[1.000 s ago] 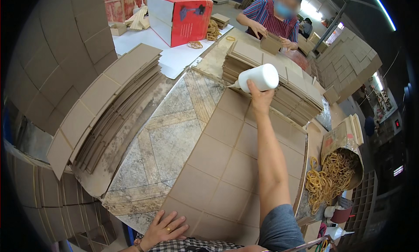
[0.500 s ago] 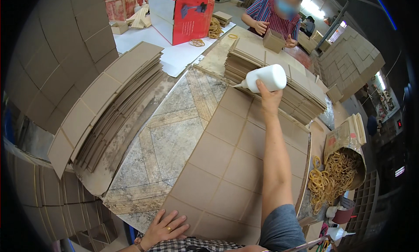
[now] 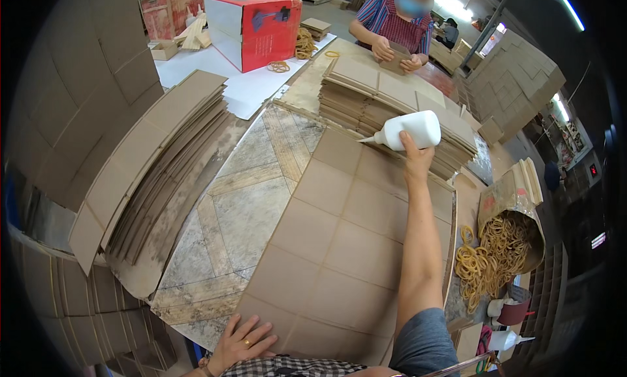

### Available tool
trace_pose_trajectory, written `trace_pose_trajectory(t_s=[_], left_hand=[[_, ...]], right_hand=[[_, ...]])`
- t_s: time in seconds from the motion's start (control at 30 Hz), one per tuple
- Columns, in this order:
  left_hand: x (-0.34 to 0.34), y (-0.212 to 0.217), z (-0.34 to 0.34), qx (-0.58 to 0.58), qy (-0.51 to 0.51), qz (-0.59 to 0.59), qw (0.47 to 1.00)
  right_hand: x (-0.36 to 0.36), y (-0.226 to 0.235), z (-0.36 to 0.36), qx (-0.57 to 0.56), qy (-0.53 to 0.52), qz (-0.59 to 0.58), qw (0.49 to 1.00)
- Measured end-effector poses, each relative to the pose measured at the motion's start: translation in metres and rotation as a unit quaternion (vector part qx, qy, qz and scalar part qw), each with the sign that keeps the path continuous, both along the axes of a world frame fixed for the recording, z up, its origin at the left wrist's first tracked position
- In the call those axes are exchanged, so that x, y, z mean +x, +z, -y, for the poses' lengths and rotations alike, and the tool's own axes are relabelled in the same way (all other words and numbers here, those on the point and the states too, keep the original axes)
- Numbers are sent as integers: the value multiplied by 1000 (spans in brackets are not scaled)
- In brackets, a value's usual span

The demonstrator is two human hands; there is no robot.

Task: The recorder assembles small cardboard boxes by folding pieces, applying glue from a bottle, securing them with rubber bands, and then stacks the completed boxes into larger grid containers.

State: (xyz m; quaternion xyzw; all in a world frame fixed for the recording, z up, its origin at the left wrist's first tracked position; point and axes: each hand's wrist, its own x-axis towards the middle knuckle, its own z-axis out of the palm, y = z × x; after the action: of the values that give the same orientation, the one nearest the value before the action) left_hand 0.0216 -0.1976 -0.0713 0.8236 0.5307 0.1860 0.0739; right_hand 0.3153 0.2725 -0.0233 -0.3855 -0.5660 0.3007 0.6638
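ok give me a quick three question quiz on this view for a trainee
1. Which hand holds the white bottle?
2. Choose one: the largest heap of tan bands lies a) to the left of, b) to the right of or c) on top of the gridded panel.
3. Fill in: the left hand lies at the panel's ____ end (near or far).

Key:
1. The right hand
2. b
3. near

Nothing legible, even on red box (image 3: 273,37)

Partly patterned worktable (image 3: 245,210), gridded brown board (image 3: 356,243), stacked panels (image 3: 358,74), rubber bands (image 3: 475,270)
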Motion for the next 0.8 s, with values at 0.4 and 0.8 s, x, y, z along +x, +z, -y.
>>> trace_pose_trajectory(t_s=[0.4, 0.8], left_hand=[[-4, -3, 1, 12, -16, -19, 1000], [-2, -8, 0, 7, -13, -8, 1000]], right_hand=[[90, 5, 20, -25, -58, -14, 998], [199, 19, 67, -75, -145, -11, 987]])
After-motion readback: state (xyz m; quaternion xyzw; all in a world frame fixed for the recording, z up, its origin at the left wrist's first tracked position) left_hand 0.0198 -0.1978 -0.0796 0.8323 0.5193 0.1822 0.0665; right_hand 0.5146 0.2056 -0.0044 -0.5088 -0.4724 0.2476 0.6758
